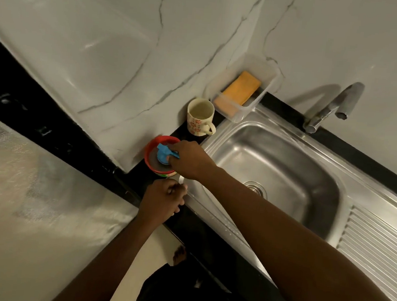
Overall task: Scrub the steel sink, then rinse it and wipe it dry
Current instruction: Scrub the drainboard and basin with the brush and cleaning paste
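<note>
Left of the steel sink, on the black counter, right hand pinches a blue scrubber inside a red tub. Left hand sits just nearer, at the sink's corner, fingers curled, can't tell if it holds anything; mug stands beyond the tub

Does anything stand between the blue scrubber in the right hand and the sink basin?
Nothing visible. The right hand holds the blue scrubber in the red tub beside the steel sink; the mug and left hand lie off that path.
</note>
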The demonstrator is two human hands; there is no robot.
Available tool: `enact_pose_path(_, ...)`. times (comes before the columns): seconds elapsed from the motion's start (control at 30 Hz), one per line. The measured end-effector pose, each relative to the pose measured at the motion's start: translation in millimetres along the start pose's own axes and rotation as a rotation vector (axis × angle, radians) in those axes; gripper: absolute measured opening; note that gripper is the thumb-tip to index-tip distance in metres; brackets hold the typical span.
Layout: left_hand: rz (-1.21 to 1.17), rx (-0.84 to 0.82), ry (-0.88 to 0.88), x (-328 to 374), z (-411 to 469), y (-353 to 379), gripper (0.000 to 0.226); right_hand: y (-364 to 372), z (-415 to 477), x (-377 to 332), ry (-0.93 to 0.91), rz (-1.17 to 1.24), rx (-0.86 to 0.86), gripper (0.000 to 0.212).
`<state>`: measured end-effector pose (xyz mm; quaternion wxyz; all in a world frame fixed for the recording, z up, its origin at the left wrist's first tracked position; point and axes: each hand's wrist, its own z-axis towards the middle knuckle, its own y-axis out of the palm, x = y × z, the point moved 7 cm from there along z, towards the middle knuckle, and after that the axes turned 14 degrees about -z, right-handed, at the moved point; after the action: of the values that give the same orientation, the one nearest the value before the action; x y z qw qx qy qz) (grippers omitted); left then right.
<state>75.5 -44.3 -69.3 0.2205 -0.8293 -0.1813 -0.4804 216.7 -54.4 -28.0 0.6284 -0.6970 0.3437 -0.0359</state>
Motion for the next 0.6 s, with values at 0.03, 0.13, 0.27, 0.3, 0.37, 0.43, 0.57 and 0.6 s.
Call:
enact_pose_path(0.03, -0.007, -0.002, -0.011, -1.7, 0.2, -2.0, 0.031, 1.3, 2.5, -1.5, 0.008, -0.006, -0.007, 0.038)
enact_pose_path(0.13, -0.02, 0.0, -0.011, -3.8, -0.2, -6.9, 0.029, -0.2, 10.5, -4.9, 0.015, -0.02, -0.025, 0.039)
enact_pose_path(0.27, -0.029, 0.002, -0.006, -5.3, 0.4, -10.9, 0.029, -2.9, 17.0, -9.4, 0.02, -0.027, -0.026, 0.04)
enact_pose_path(0.3, -0.024, 0.001, -0.003, -5.2, 0.7, -11.5, 0.029, -2.3, 16.7, -10.1, 0.035, -0.015, -0.02, 0.04)
enact_pose_path(0.37, -0.013, -0.003, 0.006, -4.8, 1.3, -12.4, 0.029, 0.0, 16.1, -12.9, 0.04, 0.001, -0.034, 0.04)
enact_pose_path(0.43, -0.012, -0.01, 0.01, -4.4, 1.6, -12.3, 0.029, -0.6, 15.3, -14.0, 0.024, 0.009, -0.058, 0.038)
enact_pose_path(0.57, 0.003, -0.019, 0.012, -1.1, 2.8, -7.9, 0.03, -17.6, 3.7, 0.8, 0.125, 0.2, -0.055, 0.028)
enact_pose_path(0.6, 0.006, -0.026, 0.017, 0.8, 2.8, -4.2, 0.03, -22.9, -3.8, 7.5, 0.177, 0.301, -0.067, 0.024)
